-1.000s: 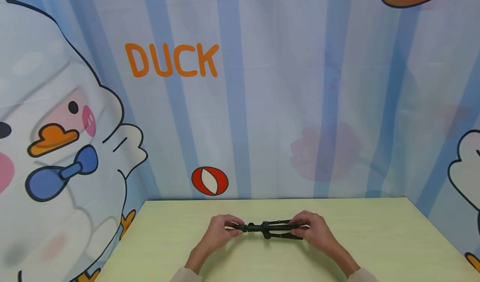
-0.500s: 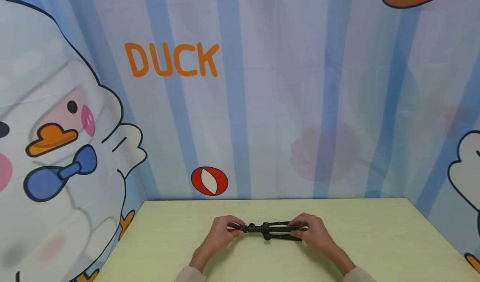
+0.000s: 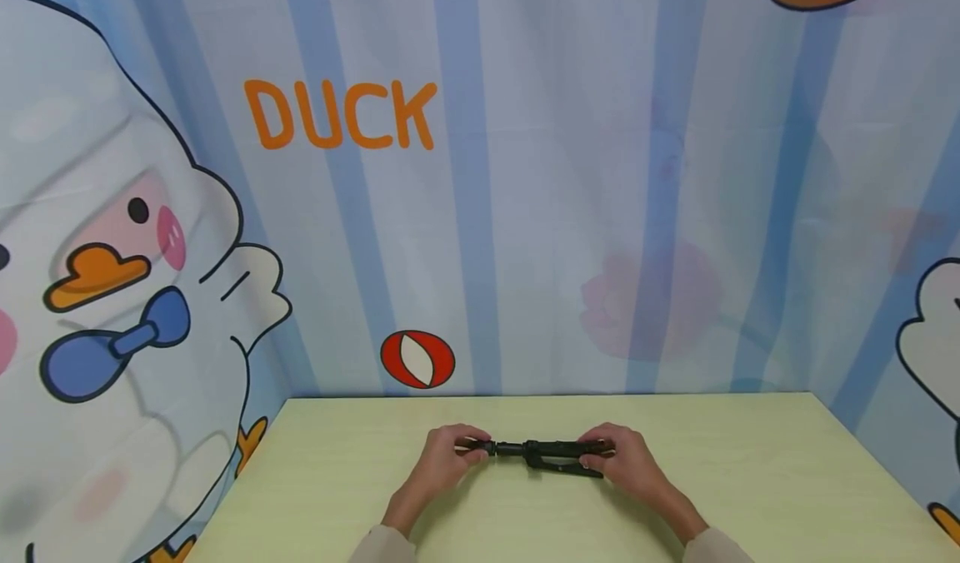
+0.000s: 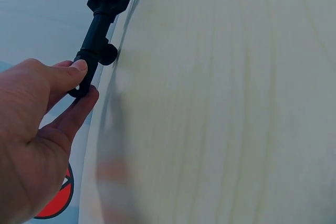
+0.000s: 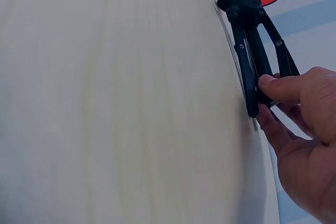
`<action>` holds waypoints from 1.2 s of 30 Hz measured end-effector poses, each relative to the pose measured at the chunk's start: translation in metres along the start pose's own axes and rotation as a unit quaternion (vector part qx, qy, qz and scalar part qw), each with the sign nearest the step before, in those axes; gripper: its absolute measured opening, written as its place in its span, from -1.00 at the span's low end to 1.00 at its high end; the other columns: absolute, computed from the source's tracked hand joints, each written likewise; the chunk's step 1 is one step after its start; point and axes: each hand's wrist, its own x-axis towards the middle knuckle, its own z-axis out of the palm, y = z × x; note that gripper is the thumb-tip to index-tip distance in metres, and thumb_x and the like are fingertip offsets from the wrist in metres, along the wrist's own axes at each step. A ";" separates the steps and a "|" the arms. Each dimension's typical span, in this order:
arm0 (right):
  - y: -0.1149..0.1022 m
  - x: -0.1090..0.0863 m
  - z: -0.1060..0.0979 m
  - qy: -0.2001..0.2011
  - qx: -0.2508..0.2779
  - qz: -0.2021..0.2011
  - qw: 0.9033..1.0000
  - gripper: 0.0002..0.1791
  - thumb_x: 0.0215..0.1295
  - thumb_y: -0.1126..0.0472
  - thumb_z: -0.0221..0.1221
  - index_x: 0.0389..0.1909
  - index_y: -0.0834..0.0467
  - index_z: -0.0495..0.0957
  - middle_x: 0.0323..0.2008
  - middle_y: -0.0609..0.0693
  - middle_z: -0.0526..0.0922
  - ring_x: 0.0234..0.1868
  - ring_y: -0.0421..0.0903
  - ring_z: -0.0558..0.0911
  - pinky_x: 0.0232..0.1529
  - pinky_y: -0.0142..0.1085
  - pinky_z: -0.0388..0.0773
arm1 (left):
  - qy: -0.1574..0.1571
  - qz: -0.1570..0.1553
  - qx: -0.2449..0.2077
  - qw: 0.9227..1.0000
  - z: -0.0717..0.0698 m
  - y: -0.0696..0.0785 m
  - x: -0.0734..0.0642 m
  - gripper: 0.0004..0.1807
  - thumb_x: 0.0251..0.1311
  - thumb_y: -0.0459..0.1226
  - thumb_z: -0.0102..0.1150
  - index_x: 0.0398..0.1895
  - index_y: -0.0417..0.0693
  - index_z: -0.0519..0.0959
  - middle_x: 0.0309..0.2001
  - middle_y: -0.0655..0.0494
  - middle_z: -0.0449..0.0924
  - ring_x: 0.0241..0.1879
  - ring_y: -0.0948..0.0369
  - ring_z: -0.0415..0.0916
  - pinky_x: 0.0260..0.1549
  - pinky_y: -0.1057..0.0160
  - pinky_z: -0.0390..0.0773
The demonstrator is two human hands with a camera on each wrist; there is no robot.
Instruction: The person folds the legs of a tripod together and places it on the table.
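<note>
A small black tripod (image 3: 512, 449) is held sideways over the table, its legs pointing right. My left hand (image 3: 441, 461) pinches the head end between thumb and fingers. In the left wrist view a round knob (image 4: 108, 54) juts from the tripod's neck, close to that thumb. My right hand (image 3: 630, 460) grips the leg end. Seen from the right wrist, the thumb lies against the centre tube (image 5: 255, 40), and one leg (image 5: 244, 66) stands slightly off it. Another leg (image 5: 282, 51) spreads out on the far side, its tip behind the fingers.
A pale yellow table (image 3: 337, 430) spreads under both hands. Behind it hangs a blue striped curtain (image 3: 555, 213) with printed ducks and the word DUCK. Light sleeves (image 3: 386, 544) show at the bottom edge.
The tripod has turned about its long axis: its legs line up differently and the knob near its neck has gone from sight in the head view. Both hands keep their hold.
</note>
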 end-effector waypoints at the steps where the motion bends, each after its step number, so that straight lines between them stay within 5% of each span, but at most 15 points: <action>1: 0.000 0.000 0.000 -0.001 -0.003 0.005 1.000 -0.78 0.12 0.44 0.47 -0.20 0.24 0.75 -0.21 0.05 0.73 -0.22 -0.01 0.76 -0.24 -0.36 0.72 | 0.001 -0.001 0.001 1.000 0.000 0.000 0.000 -0.79 0.24 -0.47 0.40 -0.05 -0.27 0.74 -0.10 -0.06 0.75 -0.06 -0.06 0.73 -0.10 0.15 0.75; 12: 0.002 0.001 0.000 -0.004 -0.012 0.010 1.000 -0.78 0.14 0.43 0.47 -0.17 0.26 0.73 -0.21 0.07 0.73 -0.25 -0.05 0.74 -0.26 -0.31 0.73 | 0.004 -0.024 -0.003 1.000 0.002 0.003 0.002 -0.79 0.24 -0.47 0.40 -0.06 -0.25 0.75 -0.10 -0.07 0.75 -0.06 -0.07 0.73 -0.16 0.14 0.77; 36: 0.001 0.002 -0.008 -0.021 -0.023 0.020 0.999 -0.78 0.16 0.41 0.46 -0.15 0.26 0.72 -0.18 0.09 0.72 -0.23 -0.01 0.74 -0.27 -0.30 0.73 | 0.017 -0.009 0.011 1.000 0.002 0.002 0.002 -0.80 0.26 -0.48 0.38 -0.06 -0.25 0.74 -0.10 -0.09 0.75 -0.07 -0.07 0.73 -0.11 0.13 0.76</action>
